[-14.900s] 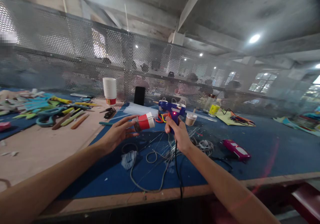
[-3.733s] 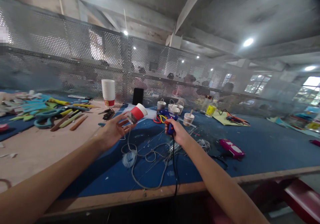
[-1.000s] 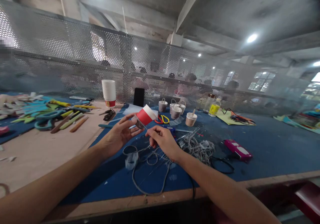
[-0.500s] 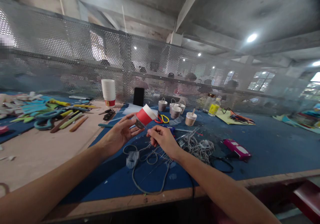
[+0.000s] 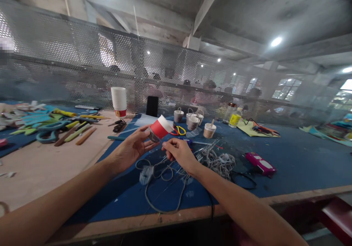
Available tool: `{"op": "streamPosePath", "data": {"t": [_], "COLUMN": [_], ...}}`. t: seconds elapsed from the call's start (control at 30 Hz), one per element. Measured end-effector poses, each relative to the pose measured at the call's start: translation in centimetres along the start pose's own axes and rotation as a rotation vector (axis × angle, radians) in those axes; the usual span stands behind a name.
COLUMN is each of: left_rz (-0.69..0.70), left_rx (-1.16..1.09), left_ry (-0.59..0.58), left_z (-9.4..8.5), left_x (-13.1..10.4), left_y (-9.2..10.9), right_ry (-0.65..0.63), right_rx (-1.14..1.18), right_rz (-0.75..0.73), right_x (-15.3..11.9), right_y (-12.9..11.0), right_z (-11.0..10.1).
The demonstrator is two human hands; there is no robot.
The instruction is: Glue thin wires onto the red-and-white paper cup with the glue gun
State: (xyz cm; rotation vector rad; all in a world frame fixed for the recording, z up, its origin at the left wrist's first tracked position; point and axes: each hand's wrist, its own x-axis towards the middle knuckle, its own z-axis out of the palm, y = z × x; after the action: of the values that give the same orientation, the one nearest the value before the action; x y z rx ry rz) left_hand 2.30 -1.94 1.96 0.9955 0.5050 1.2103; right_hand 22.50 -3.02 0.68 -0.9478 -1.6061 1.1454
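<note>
My left hand (image 5: 130,147) is closed round the lower part of a paper cup (image 5: 161,127), its thumb on one side and fingers beneath. The cup is white with a red band and tips to the right. Grey material covers its lower end, apparently wound cord. Just right of that end, my right hand (image 5: 177,151) pinches a thin grey cord that seems to run to the cup; the fingertips partly hide it. Below both hands, loose grey cord (image 5: 180,198) loops over the blue mat (image 5: 126,202), with a tangled heap of cord (image 5: 220,161) to the right.
Several small cord-wrapped cups (image 5: 193,122) stand behind, near red-yellow scissors (image 5: 178,129). A stack of paper cups (image 5: 118,101) and a black phone (image 5: 152,106) stand before the perforated screen. Left lie blue-handled scissors (image 5: 46,136); right, a yellow-labelled bottle (image 5: 235,117) and a magenta box (image 5: 260,163).
The cup has turned very slightly in my left hand. Both hands keep nearly the same place and grip.
</note>
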Motion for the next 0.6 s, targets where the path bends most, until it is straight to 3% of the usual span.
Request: {"op": "streamPosePath", "data": {"t": [0.6], "left_rz": [-0.057], "left_rx": [-0.059], "left_ry": [-0.013], "left_z": [0.48], "left_x": [-0.18], "left_y": [-0.08], "right_ry": [0.015], "right_rx": [-0.036], "right_rz": [0.012], "right_x": [0.38], "right_y": [0.16], "right_z": [-0.12]}}
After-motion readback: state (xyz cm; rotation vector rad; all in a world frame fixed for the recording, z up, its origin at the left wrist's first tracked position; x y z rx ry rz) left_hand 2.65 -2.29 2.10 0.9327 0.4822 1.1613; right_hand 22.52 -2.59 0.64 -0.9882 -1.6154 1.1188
